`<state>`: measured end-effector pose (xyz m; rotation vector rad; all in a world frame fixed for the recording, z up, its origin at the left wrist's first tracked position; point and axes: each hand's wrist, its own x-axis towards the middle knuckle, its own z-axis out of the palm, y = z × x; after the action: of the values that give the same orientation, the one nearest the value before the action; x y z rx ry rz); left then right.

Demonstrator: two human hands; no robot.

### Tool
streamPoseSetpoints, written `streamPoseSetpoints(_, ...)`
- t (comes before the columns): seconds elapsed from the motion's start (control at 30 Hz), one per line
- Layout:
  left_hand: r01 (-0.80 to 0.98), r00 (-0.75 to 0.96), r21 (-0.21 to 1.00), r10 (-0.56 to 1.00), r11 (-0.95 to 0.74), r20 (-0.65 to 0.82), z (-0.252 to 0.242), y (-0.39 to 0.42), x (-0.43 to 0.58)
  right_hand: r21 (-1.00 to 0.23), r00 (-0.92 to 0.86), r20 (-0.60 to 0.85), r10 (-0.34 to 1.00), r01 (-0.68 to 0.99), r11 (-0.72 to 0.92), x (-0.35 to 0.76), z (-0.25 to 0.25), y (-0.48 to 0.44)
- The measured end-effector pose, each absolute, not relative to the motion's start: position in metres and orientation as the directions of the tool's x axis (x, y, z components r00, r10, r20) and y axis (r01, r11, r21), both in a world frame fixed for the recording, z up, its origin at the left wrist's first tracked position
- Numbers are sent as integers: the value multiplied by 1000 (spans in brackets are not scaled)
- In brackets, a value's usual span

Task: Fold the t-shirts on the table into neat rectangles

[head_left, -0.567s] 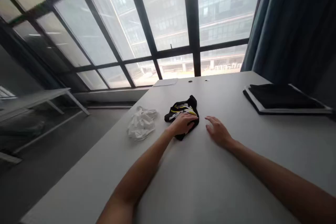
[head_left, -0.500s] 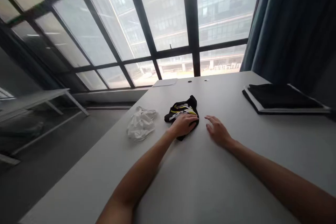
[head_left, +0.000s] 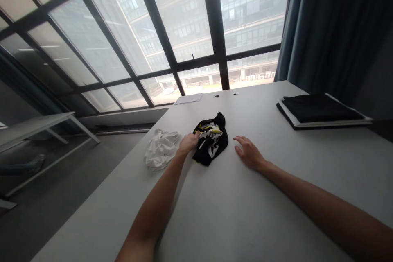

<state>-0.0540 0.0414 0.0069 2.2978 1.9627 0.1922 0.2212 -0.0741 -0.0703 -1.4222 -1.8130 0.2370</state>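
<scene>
A crumpled black garment (head_left: 212, 141) with yellow and white print lies on the grey table (head_left: 233, 213). My left hand (head_left: 188, 142) is closed on its left edge, fingers pinched into the cloth. My right hand (head_left: 249, 153) rests flat on the table just right of the garment, fingers stretched out, holding nothing. A crumpled white cloth (head_left: 161, 153) lies to the left of my left hand, near the table's left edge.
A folded black cloth on a flat board (head_left: 319, 111) sits at the table's far right. A white sheet (head_left: 188, 98) lies at the far edge by the window. Another table (head_left: 33, 125) stands off to the left; a dark curtain (head_left: 334, 28) hangs on the right.
My left hand slid off the top of the black garment to its left edge and pinched it. The right hand stayed flat in place. The view shifted slightly.
</scene>
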Motion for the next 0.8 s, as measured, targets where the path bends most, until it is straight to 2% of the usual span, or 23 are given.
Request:
streamPoseSetpoints(0.1,960,166,208,979,-188,118,21,43,-35,-645,0,483,876,677,355,220,-72,-71)
streamPoseSetpoints(0.17,936,200,243,954,-254,224,29,40,-9,-700,95,525,846,614,365,224,-69,-65)
streamPoseSetpoints(0.27,819,361,297,843,-491,398,32,27,46,-750,314,613,725,520,409,242,-51,-56)
streamPoseSetpoints(0.3,777,426,288,804,-560,415,31,19,65,-752,383,636,670,501,427,251,-41,-55)
streamPoseSetpoints(0.37,657,603,245,692,-713,395,27,-1,102,-740,487,670,560,493,457,270,-19,-54)
streamPoseSetpoints(0.47,332,876,218,385,-918,290,20,-34,138,-694,540,720,436,528,490,294,9,-57)
streamPoseSetpoints(0.53,204,930,216,258,-955,261,18,-49,144,-666,510,745,430,546,508,301,16,-58)
streamPoseSetpoints(0.6,241,901,203,296,-949,318,19,-56,134,-653,439,756,486,559,511,303,10,-54)
streamPoseSetpoints(0.67,400,793,188,442,-897,420,21,-57,112,-638,320,750,579,582,504,301,-5,-47)
streamPoseSetpoints(0.73,602,641,179,605,-778,473,20,-54,85,-612,179,716,675,625,484,298,-26,-40)
streamPoseSetpoints(0.8,786,482,173,764,-593,428,12,-54,58,-570,39,642,765,691,443,296,-47,-35)
